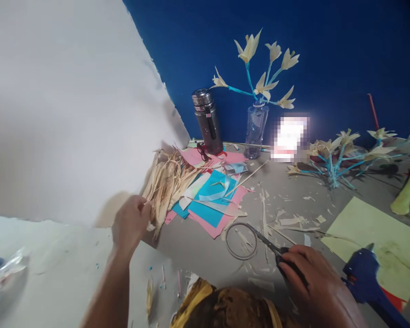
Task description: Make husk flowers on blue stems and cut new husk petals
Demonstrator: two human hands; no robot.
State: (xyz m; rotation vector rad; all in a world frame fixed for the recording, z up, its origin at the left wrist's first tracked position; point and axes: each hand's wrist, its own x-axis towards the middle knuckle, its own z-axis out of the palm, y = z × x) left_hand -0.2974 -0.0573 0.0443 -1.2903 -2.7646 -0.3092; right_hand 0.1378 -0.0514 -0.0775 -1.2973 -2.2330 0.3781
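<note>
My left hand point(131, 223) is at the near edge of a pile of dried corn husks point(169, 182), its fingers curled in and closed on the husk at the pile's left side. The fingertips are partly hidden. In my right hand point(312, 275) is a pair of dark-handled scissors point(268, 243), low over the table, blades pointing left. The blade tips reach a round ring point(226, 241) that lies on the table among husk scraps. Blue paper point(213, 216) and pink paper point(237, 200) spread beside the husks, with pale husk strips on top.
A dark flask point(210, 130) and a clear bottle point(254, 132) of husk flowers point(249, 48) stand by the blue wall. More husk flowers on blue stems point(334, 168) lie at right. A blue glue gun point(364, 275) rests by yellow paper point(348, 225). A bright blurred screen point(289, 138) stands behind.
</note>
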